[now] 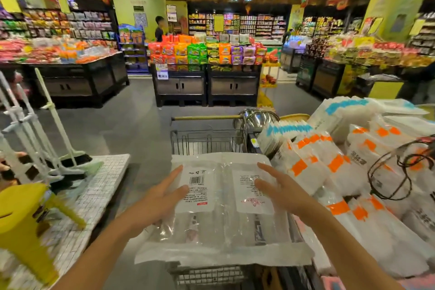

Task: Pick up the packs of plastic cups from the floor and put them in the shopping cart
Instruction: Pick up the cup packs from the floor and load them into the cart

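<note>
Pressing flat on a clear pack of plastic cups (223, 216), both grips released, fingers straight: left hand (164, 192) on its left edge, right hand (281, 189) on its right | pack lies across the shopping cart (207, 142) basket | step: likely depositing | next: ease it down, lift hands clear | forearms outstretched, converging.

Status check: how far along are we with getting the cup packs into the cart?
Done: one clear plastic pack of cups lies flat across the top of the wire shopping cart. In hand: left hand and right hand rest on it with straight fingers, no closed grip. Left: settling it inside. The visible grey floor shows no packs; the floor underfoot is hidden.
</note>
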`<state>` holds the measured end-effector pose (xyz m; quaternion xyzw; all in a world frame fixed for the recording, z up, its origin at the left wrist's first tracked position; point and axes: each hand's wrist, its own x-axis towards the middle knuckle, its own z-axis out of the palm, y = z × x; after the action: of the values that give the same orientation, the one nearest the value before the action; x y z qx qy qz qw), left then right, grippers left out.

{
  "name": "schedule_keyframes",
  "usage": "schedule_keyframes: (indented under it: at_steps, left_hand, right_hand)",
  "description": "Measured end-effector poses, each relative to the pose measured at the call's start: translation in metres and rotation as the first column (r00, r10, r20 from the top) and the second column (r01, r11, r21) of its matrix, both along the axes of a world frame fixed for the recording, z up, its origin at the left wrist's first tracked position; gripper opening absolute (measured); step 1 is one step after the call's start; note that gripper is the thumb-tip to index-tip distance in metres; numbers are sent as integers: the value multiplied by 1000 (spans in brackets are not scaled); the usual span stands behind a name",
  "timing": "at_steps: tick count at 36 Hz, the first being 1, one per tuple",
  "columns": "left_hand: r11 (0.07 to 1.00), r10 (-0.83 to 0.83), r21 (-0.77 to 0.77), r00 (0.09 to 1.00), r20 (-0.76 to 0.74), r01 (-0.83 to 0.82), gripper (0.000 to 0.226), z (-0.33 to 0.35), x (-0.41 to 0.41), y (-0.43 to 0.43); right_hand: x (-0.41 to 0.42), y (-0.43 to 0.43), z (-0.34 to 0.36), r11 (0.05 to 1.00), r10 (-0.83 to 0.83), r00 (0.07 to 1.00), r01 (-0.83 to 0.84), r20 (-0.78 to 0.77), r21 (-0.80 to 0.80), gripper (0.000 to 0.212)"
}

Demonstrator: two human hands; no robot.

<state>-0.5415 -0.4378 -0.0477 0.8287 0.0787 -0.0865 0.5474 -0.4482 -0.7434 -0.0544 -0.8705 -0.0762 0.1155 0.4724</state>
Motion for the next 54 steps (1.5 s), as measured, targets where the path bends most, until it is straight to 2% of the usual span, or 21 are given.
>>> schedule_keyframes:
  at_steps: [6,9,16,22,32,36,43,50,54]
  left_hand:
    - [996,70,63,998,0,-70,59,-10,87,-8]
    - [992,115,44,993,7,-115,61,-16,127,-11]
    - [992,119,38,993,24,-120,61,-57,208,2]
    - [993,111,46,994,-19,-110,73,-121,287,28]
    - [993,108,66,975,-193,-97,69,-260,414,79]
    - [992,122,60,957,-263,-109,71,-317,446,91]
    - [998,65,21,932,-356,-61,78,-392,467,92]
    - [996,76,64,926,-370,-56,80,-419,480,92]
    - [989,123,127,913,-389,-79,76,-406,479,89]
  right_hand:
    - [92,0,-11,998,57,997,-57,57,-6,57]
    - [136,3,-17,995,92,992,-89,82,-42,58]
    - [225,20,-51,990,122,992,-119,42,-74,57]
    - [305,52,-127,992,94,995,-95,-14,-86,59]
    - [418,117,-276,978,44,984,-77,-172,-192,61]
    - [444,132,-331,959,33,968,-100,-248,-264,61]
    - [451,138,-397,971,-8,942,-73,-335,-229,61]
    - [459,142,-409,985,-57,920,-12,-388,-172,60]
    - [462,143,-399,969,-40,916,-62,-399,-239,62]
